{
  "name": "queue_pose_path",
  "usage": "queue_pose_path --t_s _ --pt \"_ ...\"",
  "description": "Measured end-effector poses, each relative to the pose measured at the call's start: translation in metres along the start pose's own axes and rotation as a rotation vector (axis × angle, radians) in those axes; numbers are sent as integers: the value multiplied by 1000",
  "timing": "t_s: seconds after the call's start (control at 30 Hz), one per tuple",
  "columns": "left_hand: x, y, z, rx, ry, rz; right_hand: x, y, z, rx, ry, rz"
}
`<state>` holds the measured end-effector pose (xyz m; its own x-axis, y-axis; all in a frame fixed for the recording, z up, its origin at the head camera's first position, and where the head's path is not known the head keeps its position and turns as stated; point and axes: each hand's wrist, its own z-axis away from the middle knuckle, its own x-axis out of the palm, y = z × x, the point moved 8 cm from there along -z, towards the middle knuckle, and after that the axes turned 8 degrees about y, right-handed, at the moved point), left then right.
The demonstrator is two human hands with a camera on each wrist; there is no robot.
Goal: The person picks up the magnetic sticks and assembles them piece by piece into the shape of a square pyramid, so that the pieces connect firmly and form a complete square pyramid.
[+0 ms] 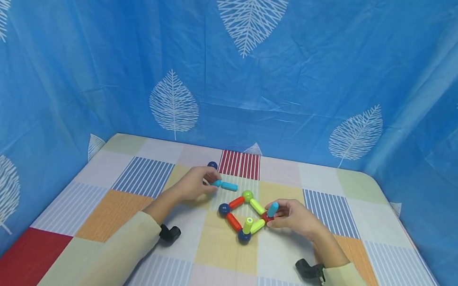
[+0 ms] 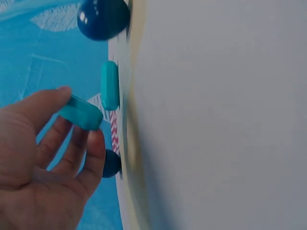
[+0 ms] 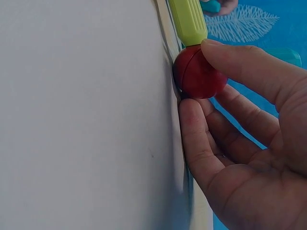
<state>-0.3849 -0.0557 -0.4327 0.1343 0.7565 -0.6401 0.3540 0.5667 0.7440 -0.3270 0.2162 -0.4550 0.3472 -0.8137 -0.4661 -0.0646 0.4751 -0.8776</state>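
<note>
Between thumb and fingertips, my left hand [image 1: 194, 185] pinches a light blue rod [image 2: 81, 113]. A second light blue rod [image 1: 230, 186] lies on the table just right of that hand. My right hand [image 1: 294, 217] holds a red ball [image 3: 197, 74] at one corner of a four-sided frame of rods and balls. From this ball rises a light blue rod [image 1: 273, 209]. The frame has red rods [image 1: 234, 222] on its left and yellow-green rods [image 1: 257, 206] on its right. A short yellow-green rod [image 1: 248, 225] stands on the front dark blue ball [image 1: 244, 237].
The frame's other corners are a green ball [image 1: 247, 195] at the back and a dark blue ball [image 1: 224, 209] at the left. Another dark blue ball [image 1: 212, 165] sits behind my left hand. A patchwork cloth [image 1: 224, 283] covers the table, with blue curtains [image 1: 243, 97] around it.
</note>
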Motion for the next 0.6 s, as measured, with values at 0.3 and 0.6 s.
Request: queue_pose_path --t_s 0.3,0.6 --pt "3 13 14 11 -1 193 0 -1 0 -4 -2 -1" --pt "5 23 23 15 -18 356 0 1 0 4 9 4"
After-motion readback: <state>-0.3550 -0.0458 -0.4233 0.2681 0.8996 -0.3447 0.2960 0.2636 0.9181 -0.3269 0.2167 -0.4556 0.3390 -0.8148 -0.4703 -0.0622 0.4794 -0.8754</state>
